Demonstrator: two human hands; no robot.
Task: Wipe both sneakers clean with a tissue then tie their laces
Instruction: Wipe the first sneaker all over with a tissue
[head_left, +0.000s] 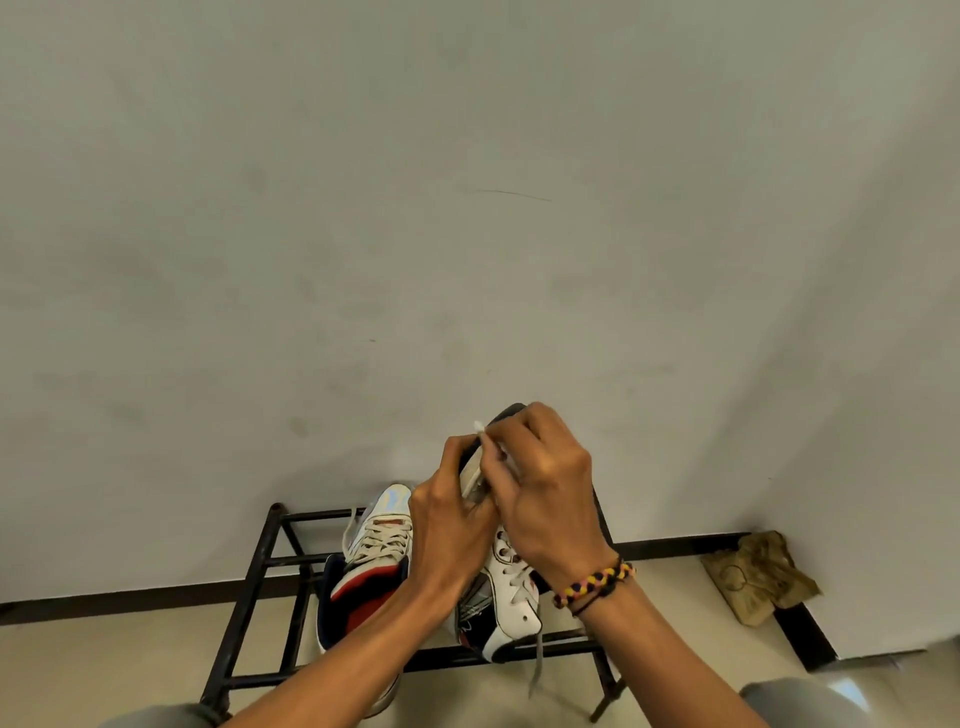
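Two white sneakers with navy and red trim are at a black metal rack (270, 564). The left sneaker (382, 530) rests on the rack, toe toward the wall, laces loose. The right sneaker (506, 592) is raised and tipped toe-up. My left hand (447, 525) grips it around the forefoot. My right hand (545, 488) pinches a small white tissue (480, 428) against the sneaker's toe and sole edge. One untied lace (537, 662) dangles below the raised sneaker. My hands hide most of its toe.
A plain grey wall with a dark skirting board (130, 597) stands right behind the rack. A crumpled brown paper bag (758, 577) lies on the floor in the right corner. Pale floor shows under and around the rack. My knees fill the bottom corners.
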